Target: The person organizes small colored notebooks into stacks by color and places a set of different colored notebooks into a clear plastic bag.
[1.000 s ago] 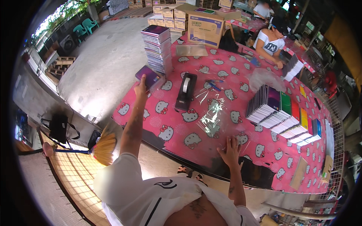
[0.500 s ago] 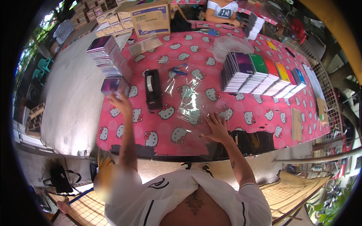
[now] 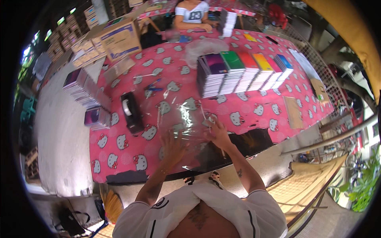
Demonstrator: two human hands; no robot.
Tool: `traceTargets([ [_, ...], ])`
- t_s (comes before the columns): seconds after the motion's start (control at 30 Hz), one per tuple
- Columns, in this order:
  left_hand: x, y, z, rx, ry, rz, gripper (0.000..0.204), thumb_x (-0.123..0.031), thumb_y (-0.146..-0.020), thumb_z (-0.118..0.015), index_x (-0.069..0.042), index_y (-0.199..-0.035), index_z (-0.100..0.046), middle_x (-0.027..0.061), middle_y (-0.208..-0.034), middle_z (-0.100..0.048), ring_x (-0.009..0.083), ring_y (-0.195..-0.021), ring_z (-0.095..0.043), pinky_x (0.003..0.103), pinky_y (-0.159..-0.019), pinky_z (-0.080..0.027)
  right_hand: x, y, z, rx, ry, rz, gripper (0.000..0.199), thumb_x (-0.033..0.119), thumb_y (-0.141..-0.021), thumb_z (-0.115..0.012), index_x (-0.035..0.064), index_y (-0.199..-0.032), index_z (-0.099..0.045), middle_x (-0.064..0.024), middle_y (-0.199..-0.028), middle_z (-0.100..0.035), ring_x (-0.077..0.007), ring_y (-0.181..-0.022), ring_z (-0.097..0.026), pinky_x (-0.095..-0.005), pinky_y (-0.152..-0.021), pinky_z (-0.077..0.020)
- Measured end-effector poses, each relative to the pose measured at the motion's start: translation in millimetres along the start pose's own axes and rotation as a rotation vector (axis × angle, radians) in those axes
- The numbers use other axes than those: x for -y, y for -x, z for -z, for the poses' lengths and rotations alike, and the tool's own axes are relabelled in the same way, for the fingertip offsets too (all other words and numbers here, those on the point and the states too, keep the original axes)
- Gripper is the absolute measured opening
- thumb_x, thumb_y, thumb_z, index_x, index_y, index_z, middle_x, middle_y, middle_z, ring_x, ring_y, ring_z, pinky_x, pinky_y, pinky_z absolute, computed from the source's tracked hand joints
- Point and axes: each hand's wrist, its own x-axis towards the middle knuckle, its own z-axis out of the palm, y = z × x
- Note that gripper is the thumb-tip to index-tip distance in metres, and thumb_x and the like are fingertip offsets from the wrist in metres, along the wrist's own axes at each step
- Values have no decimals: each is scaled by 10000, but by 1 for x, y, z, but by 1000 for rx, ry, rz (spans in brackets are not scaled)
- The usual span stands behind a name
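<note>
Both hands are down on the clear plastic sheet [image 3: 186, 123], right at the near edge of the worktop [image 3: 254, 109] with its pink cartoon-cat cloth. The left hand [image 3: 172, 146] lies flat, fingers spread wide, grip fully open, palm pressing the film onto the cloth. The right hand [image 3: 217, 133] sits just beside it, fingers bent onto the sheet's right side; I cannot tell whether that grip pinches the film or only rests on it. The sheet spreads away from both hands toward the middle of the worktop, glinting, and its near edge hangs over the worktop's front rim below the palms.

Out past the left hand, a black tape dispenser [image 3: 131, 112] stands on the cloth, apart from the film. Further left of it sits a small pile of purple-covered notebooks [image 3: 96, 118], and beyond that a longer fanned stack of notebooks [image 3: 81, 89]. A pair of blue-handled scissors [image 3: 152, 87] lies beyond the sheet's far edge.

Up and away from the right hand, a row of notebook stacks [image 3: 242, 73] runs purple, green, red, orange, blue. A cardboard box [image 3: 119, 39] stands at the far left corner, and another person [image 3: 192, 16] in a white top works at the far side.
</note>
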Motion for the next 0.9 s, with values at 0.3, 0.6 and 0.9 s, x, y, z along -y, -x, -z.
traceTargets([
  [0.3,-77,-76,58,-222,188,-118,637,-393,-936,-633,-67,-1450,-446,277,-1496,-368,457,-1395,-339,621,-1126,-261,-165,-35,219,-544,453,-177,547,182,-821,-740,101,-1332,-566,-198,-1411,-484,-418,-1248,-503,-504,-1000,-446],
  [0.6,-326,-235,30,-253,483,-450,570,-309,-921,-681,-53,-1398,-504,275,-1428,-449,441,-1281,-486,495,-1033,-445,-375,-150,411,-689,266,-619,563,423,-878,-678,63,-1306,-609,-199,-1318,-594,-398,-1236,-539,-499,-1029,-429],
  [0.9,-447,-309,17,-198,545,-512,541,-273,-953,-640,-75,-1429,-478,267,-1455,-396,424,-1320,-447,508,-1052,-427,-415,-166,444,-661,178,-414,558,205,-757,-777,107,-1286,-627,-149,-1126,-699,-339,-978,-673,-421,-857,-532],
])
